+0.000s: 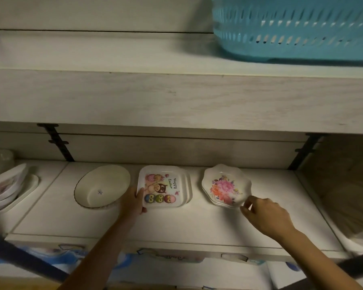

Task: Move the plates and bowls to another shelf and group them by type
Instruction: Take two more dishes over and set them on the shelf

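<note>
- Left hand [134, 203] fingers grasp "Happy Easter" square plate [166, 187] at its 7 o'clock corner.
- Right hand [267, 216] fingers curled by floral plate [226, 188], at its 4 o'clock rim; grip unclear.

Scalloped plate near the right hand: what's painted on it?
The scalloped plate shows pink and orange flowers on white, seen in the head view.

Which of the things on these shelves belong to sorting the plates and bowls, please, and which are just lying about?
Part of the job:
- square Easter plates, gripped by the left hand
- floral plates, with the right hand at their rim
- oval bowl
- pile of dishes, far left

Just lying about:
- blue basket on the upper shelf
- black shelf brackets
</note>
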{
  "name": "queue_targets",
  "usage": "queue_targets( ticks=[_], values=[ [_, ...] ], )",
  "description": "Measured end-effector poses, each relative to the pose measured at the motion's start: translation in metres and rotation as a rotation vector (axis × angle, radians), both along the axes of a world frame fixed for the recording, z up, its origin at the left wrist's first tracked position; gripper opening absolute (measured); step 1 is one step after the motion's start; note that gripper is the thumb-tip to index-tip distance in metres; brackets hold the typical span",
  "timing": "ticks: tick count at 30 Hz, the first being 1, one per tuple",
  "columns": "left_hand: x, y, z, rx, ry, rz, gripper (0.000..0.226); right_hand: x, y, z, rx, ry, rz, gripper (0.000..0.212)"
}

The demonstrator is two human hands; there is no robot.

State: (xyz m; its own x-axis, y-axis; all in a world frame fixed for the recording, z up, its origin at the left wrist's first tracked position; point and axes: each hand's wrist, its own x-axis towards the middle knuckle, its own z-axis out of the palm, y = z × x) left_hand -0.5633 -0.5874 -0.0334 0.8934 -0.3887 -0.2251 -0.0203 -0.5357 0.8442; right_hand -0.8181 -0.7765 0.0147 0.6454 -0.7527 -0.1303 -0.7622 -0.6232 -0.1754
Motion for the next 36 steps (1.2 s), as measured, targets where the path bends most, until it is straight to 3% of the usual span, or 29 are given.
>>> queue_targets(
  ticks=[14,20,28,36],
  values=[
    [0.018,-0.035,-0.023,0.173,-0.08,-0.02,0.018,-0.008,0.028,0.008,0.012,0.037,0.092,0.032],
    [0.016,-0.03,-0.018,0.432,-0.331,-0.093,0.034,-0.006,0.031,0.011,0.014,0.029,0.121,0.032],
    [-0.005,0.019,0.0,0.577,-0.683,-0.277,0.03,0.016,0.046,0.012,-0.008,0.003,0.293,0.032],
    [-0.033,0.105,0.023,0.692,-0.712,-0.258,0.029,0.071,0.087,0.015,0.006,-0.027,0.618,0.033]
  ],
)
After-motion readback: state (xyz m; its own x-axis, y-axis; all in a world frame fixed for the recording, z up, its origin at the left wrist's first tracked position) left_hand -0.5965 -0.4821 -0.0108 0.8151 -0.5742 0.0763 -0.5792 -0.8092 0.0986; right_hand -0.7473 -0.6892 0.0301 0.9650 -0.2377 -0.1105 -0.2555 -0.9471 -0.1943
